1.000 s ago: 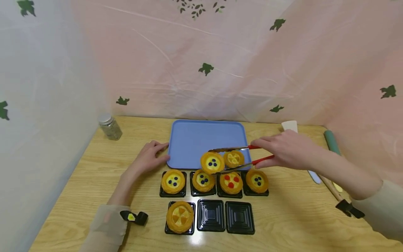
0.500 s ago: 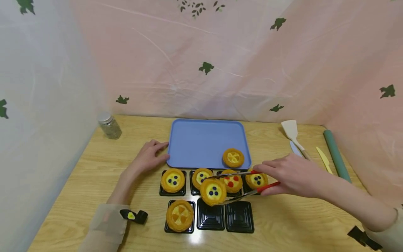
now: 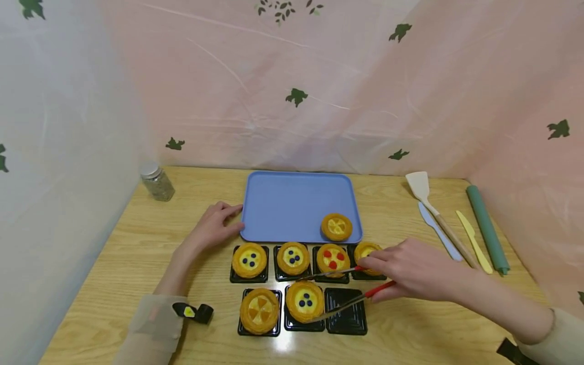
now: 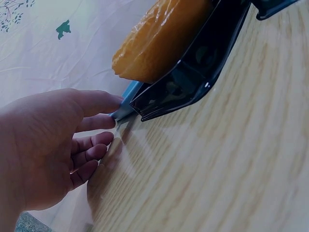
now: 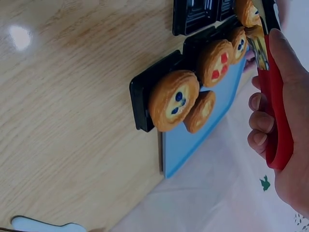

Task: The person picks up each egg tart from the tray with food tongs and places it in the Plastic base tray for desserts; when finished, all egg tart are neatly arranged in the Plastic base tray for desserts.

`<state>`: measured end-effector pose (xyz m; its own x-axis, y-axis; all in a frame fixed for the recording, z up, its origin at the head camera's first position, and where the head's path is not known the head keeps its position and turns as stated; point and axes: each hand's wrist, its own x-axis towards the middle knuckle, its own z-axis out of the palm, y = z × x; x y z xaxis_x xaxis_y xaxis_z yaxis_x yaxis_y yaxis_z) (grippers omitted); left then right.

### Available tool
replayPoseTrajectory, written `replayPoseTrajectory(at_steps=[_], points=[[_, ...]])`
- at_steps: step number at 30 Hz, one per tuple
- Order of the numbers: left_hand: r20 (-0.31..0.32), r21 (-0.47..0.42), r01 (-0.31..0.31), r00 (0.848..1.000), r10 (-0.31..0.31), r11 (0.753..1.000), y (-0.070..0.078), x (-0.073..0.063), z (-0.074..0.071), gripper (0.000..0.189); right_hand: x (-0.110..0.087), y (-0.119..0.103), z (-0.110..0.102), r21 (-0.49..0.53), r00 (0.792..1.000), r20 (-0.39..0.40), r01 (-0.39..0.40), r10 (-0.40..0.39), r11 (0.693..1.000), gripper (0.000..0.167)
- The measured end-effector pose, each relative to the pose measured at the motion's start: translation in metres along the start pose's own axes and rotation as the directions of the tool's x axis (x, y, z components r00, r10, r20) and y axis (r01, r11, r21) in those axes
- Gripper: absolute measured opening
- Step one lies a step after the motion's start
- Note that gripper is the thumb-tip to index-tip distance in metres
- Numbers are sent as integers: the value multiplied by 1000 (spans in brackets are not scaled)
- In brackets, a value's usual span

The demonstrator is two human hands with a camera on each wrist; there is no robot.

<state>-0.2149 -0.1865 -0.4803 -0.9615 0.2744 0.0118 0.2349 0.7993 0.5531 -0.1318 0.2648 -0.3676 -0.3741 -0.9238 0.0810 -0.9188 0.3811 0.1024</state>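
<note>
My right hand [image 3: 417, 271] grips red-handled metal tongs [image 3: 379, 290], whose spread arms lie either side of a blueberry-topped tart [image 3: 304, 302]. That tart sits in the middle black square tray of the front row. In the right wrist view, my fingers [image 5: 261, 122] curl round the tongs' red handle [image 5: 280, 116]. My left hand [image 3: 214, 226] lies on the table, thumb and forefinger touching the left edge of a blue tray [image 3: 287, 203]. A tart with orange-yellow wedges [image 3: 336, 226] rests in that tray's front right corner.
Behind the front row, several black trays hold tarts, one strawberry-topped [image 3: 333, 260]. An orange-wedge tart [image 3: 259, 312] stands front left; an empty black tray [image 3: 347, 324] front right. A spatula [image 3: 418, 185], blue knife [image 3: 439, 231], yellow knife [image 3: 474, 242] and green rolling pin [image 3: 487, 228] lie right. A jar [image 3: 157, 182] stands back left.
My right hand has brought the blueberry tart in the tongs from the blue tray's front edge down into the middle front black tray. The tongs' arms have spread. My left hand stays put.
</note>
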Motion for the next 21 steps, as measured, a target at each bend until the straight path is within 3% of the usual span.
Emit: replayPoseTrajectory(at_steps=[21], points=[[9, -1, 11, 1000, -11, 1000, 2, -1, -3, 58, 1, -4, 7, 5, 1000, 2, 1, -1, 1000, 50]])
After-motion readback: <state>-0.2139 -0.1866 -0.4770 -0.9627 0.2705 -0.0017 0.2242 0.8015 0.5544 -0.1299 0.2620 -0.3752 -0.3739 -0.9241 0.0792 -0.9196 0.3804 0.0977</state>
